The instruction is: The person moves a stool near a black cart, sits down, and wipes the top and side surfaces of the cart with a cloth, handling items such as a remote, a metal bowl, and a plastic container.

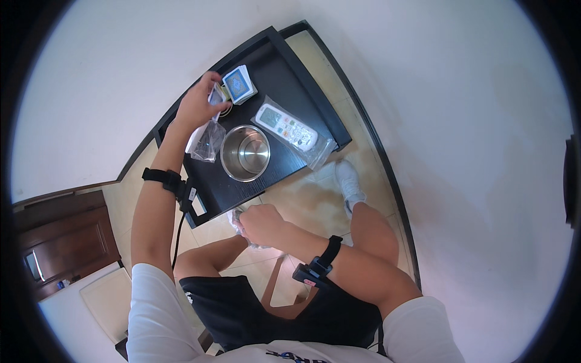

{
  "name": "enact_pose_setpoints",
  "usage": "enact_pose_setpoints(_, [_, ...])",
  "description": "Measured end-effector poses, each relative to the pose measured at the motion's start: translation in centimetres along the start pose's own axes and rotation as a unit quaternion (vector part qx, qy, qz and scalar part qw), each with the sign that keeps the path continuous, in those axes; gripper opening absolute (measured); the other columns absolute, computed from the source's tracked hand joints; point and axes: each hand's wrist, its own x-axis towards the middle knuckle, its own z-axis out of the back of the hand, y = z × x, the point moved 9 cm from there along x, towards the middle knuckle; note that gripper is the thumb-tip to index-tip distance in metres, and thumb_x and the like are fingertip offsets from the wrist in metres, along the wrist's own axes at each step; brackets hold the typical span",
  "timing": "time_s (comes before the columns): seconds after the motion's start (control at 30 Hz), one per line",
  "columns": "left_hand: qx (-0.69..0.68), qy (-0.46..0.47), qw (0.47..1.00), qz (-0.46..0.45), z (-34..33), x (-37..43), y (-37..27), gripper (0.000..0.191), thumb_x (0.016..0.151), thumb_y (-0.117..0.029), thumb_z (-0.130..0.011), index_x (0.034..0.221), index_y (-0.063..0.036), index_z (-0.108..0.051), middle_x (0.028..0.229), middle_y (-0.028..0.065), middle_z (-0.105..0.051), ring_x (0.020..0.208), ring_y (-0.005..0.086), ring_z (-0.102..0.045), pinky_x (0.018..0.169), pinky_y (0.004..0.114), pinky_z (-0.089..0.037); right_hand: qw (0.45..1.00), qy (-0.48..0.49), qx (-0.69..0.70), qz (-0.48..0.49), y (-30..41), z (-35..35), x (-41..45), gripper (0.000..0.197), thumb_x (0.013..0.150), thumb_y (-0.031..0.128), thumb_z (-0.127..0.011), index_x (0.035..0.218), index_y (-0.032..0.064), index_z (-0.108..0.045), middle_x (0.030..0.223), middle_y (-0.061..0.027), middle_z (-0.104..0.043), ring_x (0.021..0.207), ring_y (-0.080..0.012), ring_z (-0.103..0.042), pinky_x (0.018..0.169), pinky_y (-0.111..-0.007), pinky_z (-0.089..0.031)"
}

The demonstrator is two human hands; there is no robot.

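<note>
On the black wood-grain tabletop (281, 77), my left hand (199, 104) reaches to the far left side. Between its thumb and fingers are blue-backed playing cards (217, 96). Right beside them lies a slightly fanned stack of playing cards (238, 85), blue patterned back up. My right hand (262, 223) is low, off the table's near edge and above my leg, with its fingers curled. Something greyish shows at its fingertips, but a shoe behind it makes it unclear whether anything is held. A stainless steel pot (245, 153) stands nearest the front edge, nothing visible inside.
A white remote control (287, 127) in a clear plastic sleeve lies right of the pot, the sleeve overhanging the edge. Crumpled clear plastic (209, 140) sits under my left wrist. White walls (454, 136) close in on the far and right sides. A brown wooden door (72, 236) is at left.
</note>
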Motion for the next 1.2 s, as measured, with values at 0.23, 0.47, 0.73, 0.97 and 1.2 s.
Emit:
enact_pose_setpoints(0.23, [-0.008,-0.089,0.992,0.094,-0.7,4.6,0.5,0.043,0.083,-0.039,-0.073,0.109,-0.0057,-0.07,0.103,0.0167,-0.071,0.085,0.0336,-0.07,0.078,0.041,-0.056,0.996,-0.082,0.015,0.022,-0.9,-0.4,-0.6,0.026,0.084,0.028,-0.066,0.075,0.004,-0.072,0.072,-0.0158,-0.068,0.067,-0.0335,-0.068,0.062,-0.044,-0.054])
enact_pose_setpoints(0.47, [0.142,-0.124,0.975,0.114,-2.9,5.2,-1.8,0.048,0.087,-0.048,-0.065,0.11,-0.0058,-0.066,0.111,0.0185,-0.066,0.097,0.0376,-0.068,0.083,0.046,-0.055,0.997,-0.061,0.036,-0.009,-1.6,0.6,-1.0,0.022,0.083,0.025,-0.068,0.076,0.0047,-0.072,0.073,-0.0158,-0.068,0.069,-0.0343,-0.069,0.064,-0.045,-0.054])
enact_pose_setpoints(0.73, [0.23,-0.124,0.959,0.111,-1.1,4.4,-2.8,0.049,0.095,-0.054,-0.052,0.103,-0.0085,-0.068,0.102,0.0152,-0.07,0.095,0.037,-0.069,0.081,0.047,-0.055,0.999,-0.045,0.012,-0.022,-2.5,0.0,-0.7,0.012,0.078,0.018,-0.069,0.081,0.0078,-0.073,0.076,-0.014,-0.07,0.074,-0.0315,-0.071,0.065,-0.043,-0.055])
enact_pose_setpoints(0.97, [0.081,-0.131,0.986,0.063,2.6,-6.6,4.2,0.036,0.089,-0.035,-0.066,0.108,-0.004,-0.07,0.112,0.014,-0.07,0.107,0.0319,-0.066,0.093,0.04,-0.05,0.997,0.058,0.01,-0.042,-1.8,1.5,-1.4,0.017,0.085,0.012,-0.063,0.097,0.0094,-0.074,0.096,-0.0085,-0.075,0.091,-0.0258,-0.073,0.07,-0.038,-0.057])
enact_pose_setpoints(1.2, [0.022,-0.135,0.95,0.279,-1.0,-25.0,21.7,0.076,0.089,-0.032,-0.07,0.147,0.0039,-0.036,0.145,0.0268,-0.046,0.133,0.0365,-0.047,0.109,0.043,-0.038,0.99,0.106,-0.036,-0.09,-3.9,-2.2,-2.2,0.024,0.086,0.018,-0.063,0.106,0.0098,-0.076,0.111,-0.0106,-0.072,0.108,-0.029,-0.067,0.084,-0.039,-0.056])
